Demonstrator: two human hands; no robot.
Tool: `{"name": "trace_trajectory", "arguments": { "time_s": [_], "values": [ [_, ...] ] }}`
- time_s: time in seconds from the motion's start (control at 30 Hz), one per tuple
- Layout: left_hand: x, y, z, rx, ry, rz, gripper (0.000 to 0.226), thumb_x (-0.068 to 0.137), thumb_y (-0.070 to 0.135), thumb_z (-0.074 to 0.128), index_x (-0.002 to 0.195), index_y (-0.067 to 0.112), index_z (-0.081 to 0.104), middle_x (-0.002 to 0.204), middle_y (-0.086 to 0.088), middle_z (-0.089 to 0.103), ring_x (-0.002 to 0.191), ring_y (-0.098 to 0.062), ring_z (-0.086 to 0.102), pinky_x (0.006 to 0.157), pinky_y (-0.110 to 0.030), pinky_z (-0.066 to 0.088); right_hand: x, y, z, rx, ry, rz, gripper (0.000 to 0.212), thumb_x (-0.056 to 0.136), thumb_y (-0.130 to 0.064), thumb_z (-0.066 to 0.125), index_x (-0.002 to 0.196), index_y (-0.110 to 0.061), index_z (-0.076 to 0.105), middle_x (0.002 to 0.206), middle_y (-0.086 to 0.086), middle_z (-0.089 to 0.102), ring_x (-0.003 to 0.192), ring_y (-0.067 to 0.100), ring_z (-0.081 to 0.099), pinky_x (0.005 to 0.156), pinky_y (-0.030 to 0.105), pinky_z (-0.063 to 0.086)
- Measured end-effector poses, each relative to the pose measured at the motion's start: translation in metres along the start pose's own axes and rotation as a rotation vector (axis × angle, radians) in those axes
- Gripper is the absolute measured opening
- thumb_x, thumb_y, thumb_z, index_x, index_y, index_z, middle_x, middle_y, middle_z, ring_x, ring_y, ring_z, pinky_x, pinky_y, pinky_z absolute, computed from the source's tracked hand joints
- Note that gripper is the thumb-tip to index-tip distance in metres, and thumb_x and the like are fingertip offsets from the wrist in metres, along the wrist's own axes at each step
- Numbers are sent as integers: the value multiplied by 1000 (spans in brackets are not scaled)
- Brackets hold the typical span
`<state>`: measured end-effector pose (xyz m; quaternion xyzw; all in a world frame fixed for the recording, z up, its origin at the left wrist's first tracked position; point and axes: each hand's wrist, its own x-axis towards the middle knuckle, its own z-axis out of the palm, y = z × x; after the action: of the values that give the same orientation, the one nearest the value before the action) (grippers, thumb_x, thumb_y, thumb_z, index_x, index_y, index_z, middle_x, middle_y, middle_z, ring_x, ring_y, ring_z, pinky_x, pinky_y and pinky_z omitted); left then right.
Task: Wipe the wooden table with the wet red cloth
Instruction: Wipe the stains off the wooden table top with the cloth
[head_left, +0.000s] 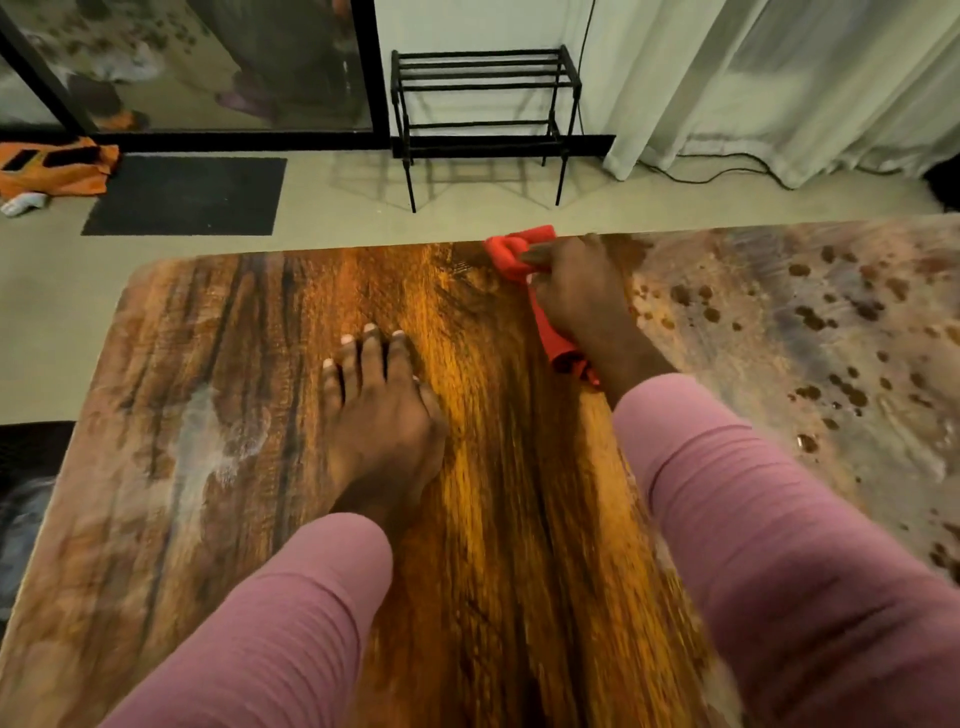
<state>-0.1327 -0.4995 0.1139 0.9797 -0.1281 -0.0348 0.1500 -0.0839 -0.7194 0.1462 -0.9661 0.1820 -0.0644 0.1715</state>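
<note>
Two hands in view, both on the wooden desk (249, 322). Your left hand (382, 410) is lying flat near the middle of the desk, fingers straight and slightly spread, bracing you and holding nothing. Your right hand (576, 296) is gripping the wet red cloth (511, 257), fingers curled round the bunched fabric. The cloth is sitting at the desk's far edge, one end poking out past your fingers, the other trailing by the wrist.

Left of the cloth the wood is showing dark and glossy. Right of it a grey dusty film (779, 364) dotted with dark droplets (800, 270) is covering the surface. A pale smear (213, 441) is also showing near the left side.

Judgement: the wipe is looking roughly half done. You are holding the cloth as a tight roll, so little fabric is touching the wood. Flattening it under the palm would likely be covering more per pass. Overlapping strokes along the grain, working rightward into the film, should be limiting streaks.
</note>
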Motion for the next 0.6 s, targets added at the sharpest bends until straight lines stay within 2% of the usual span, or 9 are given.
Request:
{"name": "trace_trajectory", "arguments": {
  "time_s": [0.07,0.13,0.23,0.3,0.37,0.43,0.5,0.57,0.6],
  "values": [
    [2,-1,3,6,4,11,69,92,43,11,156,17,18,164,-9,12,151,-27,4,123,-46,3,4,26,-8,-20,89,77,34,89,-19,55,120,-29,64,119,9,63,105,26,58,94,38,48],
    [3,-1,5,13,3,5,70,92,44,10,156,17,17,164,-8,12,151,-27,4,123,-46,3,5,48,-15,7,199,237,29,90,-17,54,115,-24,67,114,12,64,99,28,61,86,36,49],
    [4,-2,5,16,15,-4,69,92,44,12,155,18,18,164,-8,12,151,-27,4,122,-45,3,1,40,-10,16,220,360,25,90,-20,55,111,-20,69,110,13,62,96,27,59,74,31,44],
    [2,-1,4,11,10,-4,68,93,44,15,155,17,18,164,-9,13,151,-28,5,122,-46,3,-12,19,-2,30,157,270,26,89,-24,58,114,-24,67,114,10,59,98,23,56,77,29,43],
    [-1,2,1,2,10,0,65,95,41,20,155,16,20,163,-11,14,151,-28,6,122,-46,4,-25,9,2,48,88,57,31,89,-21,57,118,-28,64,114,8,59,103,22,53,86,33,46],
    [-1,3,0,6,13,3,60,99,36,27,154,15,22,162,-12,16,151,-29,8,122,-47,5,-27,23,-7,11,74,-2,28,90,-18,54,115,-26,66,104,6,63,95,23,55,81,33,50],
    [0,4,-2,28,19,13,57,100,33,31,153,14,25,162,-13,19,150,-30,11,122,-48,6,-22,57,-21,40,175,203,24,91,-17,52,105,-23,70,93,5,63,75,21,57,68,27,46],
    [0,10,-3,72,25,83,56,99,29,33,152,13,28,161,-15,21,149,-32,13,122,-50,6,-22,90,-35,85,284,383,24,91,-17,52,104,-19,71,97,11,65,68,19,54,63,23,40],
    [0,13,-3,97,28,129,56,98,27,35,151,12,29,161,-15,21,150,-32,12,122,-50,5,-22,98,-38,73,294,412,24,91,-18,52,105,-17,71,98,12,65,65,17,51,61,21,38]
  ]
}}
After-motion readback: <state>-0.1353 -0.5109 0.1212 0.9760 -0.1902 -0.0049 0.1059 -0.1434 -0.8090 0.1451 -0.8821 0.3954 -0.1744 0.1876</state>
